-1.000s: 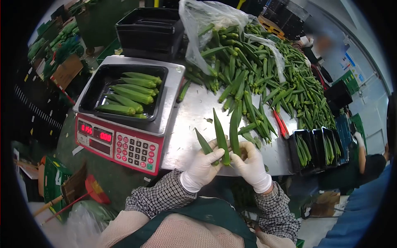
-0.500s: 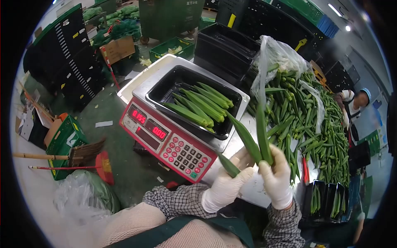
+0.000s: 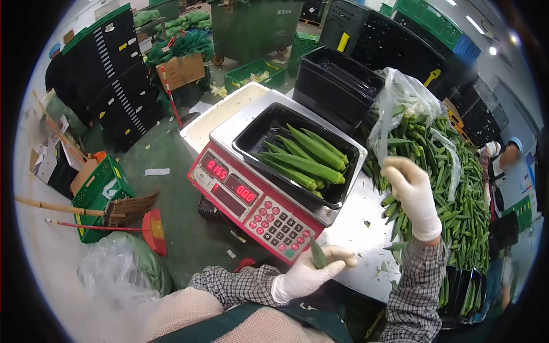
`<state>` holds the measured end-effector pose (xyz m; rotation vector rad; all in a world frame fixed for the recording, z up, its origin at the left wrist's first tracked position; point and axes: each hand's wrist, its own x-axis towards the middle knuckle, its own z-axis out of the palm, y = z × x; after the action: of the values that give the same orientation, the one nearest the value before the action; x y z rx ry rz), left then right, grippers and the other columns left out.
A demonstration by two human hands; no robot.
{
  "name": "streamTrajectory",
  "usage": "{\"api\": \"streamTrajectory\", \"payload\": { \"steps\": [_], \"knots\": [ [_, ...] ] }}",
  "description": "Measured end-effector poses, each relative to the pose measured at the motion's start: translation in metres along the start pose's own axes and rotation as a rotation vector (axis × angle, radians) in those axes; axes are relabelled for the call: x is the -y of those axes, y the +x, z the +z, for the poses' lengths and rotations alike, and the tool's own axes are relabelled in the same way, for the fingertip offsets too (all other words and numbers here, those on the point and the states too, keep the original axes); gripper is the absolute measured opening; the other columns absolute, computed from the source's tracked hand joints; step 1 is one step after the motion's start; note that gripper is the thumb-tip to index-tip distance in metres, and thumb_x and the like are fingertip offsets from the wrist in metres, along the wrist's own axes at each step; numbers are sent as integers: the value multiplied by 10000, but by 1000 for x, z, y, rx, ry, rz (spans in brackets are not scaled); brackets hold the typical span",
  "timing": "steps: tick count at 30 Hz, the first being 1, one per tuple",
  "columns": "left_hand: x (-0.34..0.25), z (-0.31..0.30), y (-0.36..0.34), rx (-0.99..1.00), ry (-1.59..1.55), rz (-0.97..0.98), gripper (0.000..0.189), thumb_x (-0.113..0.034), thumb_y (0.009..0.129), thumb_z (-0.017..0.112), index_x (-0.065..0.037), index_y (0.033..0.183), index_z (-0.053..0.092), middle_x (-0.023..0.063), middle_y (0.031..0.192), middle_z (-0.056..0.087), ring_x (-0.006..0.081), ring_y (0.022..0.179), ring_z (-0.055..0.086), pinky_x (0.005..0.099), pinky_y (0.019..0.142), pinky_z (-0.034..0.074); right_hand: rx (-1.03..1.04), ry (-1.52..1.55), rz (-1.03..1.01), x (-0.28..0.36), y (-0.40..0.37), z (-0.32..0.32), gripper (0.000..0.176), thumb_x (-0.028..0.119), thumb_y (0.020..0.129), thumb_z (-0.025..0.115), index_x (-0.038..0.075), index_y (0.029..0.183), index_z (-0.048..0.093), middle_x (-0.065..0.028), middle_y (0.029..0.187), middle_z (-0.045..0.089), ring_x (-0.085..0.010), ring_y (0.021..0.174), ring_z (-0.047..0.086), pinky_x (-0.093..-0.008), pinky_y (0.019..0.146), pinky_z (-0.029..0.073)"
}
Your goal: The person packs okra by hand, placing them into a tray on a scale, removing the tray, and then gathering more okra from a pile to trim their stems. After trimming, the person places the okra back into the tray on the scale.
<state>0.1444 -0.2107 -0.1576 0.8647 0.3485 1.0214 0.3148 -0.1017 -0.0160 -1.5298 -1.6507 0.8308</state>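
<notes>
My left hand (image 3: 311, 277), in a white glove, is closed around one okra pod (image 3: 318, 254) whose pointed end sticks up, in front of the scale's keypad. Over the left edge of the okra pile (image 3: 463, 223) is my gloved right hand (image 3: 416, 201), fingers loosely bent and no pod visible in them. A black tray (image 3: 251, 134) holding several green okra pods (image 3: 314, 151) sits on the steel pan of a red digital scale (image 3: 251, 200). The left readout seems to be 0.155.
Stacked black trays (image 3: 337, 83) stand behind the scale. A clear plastic bag (image 3: 394, 97) lies over the pile's far end. Filled trays (image 3: 466, 291) are at lower right. Another person (image 3: 503, 160) stands beyond the pile. A broom (image 3: 128, 210) and green crate (image 3: 97, 194) are at left.
My right hand has let go of the two okra pods it held and moved up and right to the pile. My left hand keeps its pod. The view has shifted slightly.
</notes>
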Motion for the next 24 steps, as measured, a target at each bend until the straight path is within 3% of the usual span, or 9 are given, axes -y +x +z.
{"api": "streamTrajectory", "payload": {
  "steps": [2, 8, 13, 16, 20, 22, 24],
  "knots": [
    [10, 2, 4, 55, -28, -12, 249, -31, 907, 499, 26, 1148, 526, 106, 1032, 620, 165, 984, 581, 306, 895, 447, 13, -55, 25, -16, -11, -3, 237, 110, 825, 568, -36, 1006, 615, -4, 690, 576, -38, 563, 487, -189, 497, 391],
    [15, 3, 3, 111, -95, -142, 253, -100, 917, 511, 4, 1146, 531, 98, 1042, 619, 153, 1004, 582, 275, 897, 443, 74, -7, 109, -27, -25, 6, 218, 150, 835, 597, -34, 947, 626, -17, 731, 609, -53, 555, 480, -194, 510, 399],
    [14, 2, -1, 65, -66, -149, 256, -110, 918, 513, 9, 1144, 532, 99, 1027, 625, 145, 981, 587, 276, 877, 458, 241, -68, 50, -20, -11, 24, 319, 267, 873, 560, -47, 881, 614, -42, 704, 603, -73, 540, 481, -212, 507, 397],
    [14, 0, -3, 41, -30, -157, 267, -122, 921, 514, 28, 1141, 529, 101, 1004, 631, 148, 953, 593, 293, 866, 471, 249, -70, 37, -22, -3, 35, 317, 263, 901, 491, -23, 867, 624, -38, 696, 605, -54, 512, 463, -191, 459, 364],
    [14, -3, -5, 24, -18, -158, 264, -124, 919, 518, 38, 1127, 530, 120, 995, 630, 172, 957, 599, 306, 865, 476, 119, -71, 16, -23, 2, 37, 279, 249, 860, 595, -28, 835, 613, -34, 656, 582, -80, 536, 489, -215, 503, 387],
    [20, -2, -1, 29, -48, -153, 265, -127, 918, 521, 43, 1121, 530, 125, 991, 629, 184, 952, 603, 312, 863, 478, -174, -97, -312, -29, 8, 45, 164, 161, 806, 653, 3, 819, 608, -59, 683, 569, -109, 561, 501, -245, 537, 414],
    [24, -2, -1, 34, -93, -159, 267, -130, 917, 523, 47, 1117, 530, 128, 988, 629, 194, 945, 606, 317, 862, 480, -175, -208, -507, -6, 13, 48, 108, 129, 789, 650, 32, 813, 610, -71, 725, 557, -185, 617, 548, -287, 575, 443]
  ]
}}
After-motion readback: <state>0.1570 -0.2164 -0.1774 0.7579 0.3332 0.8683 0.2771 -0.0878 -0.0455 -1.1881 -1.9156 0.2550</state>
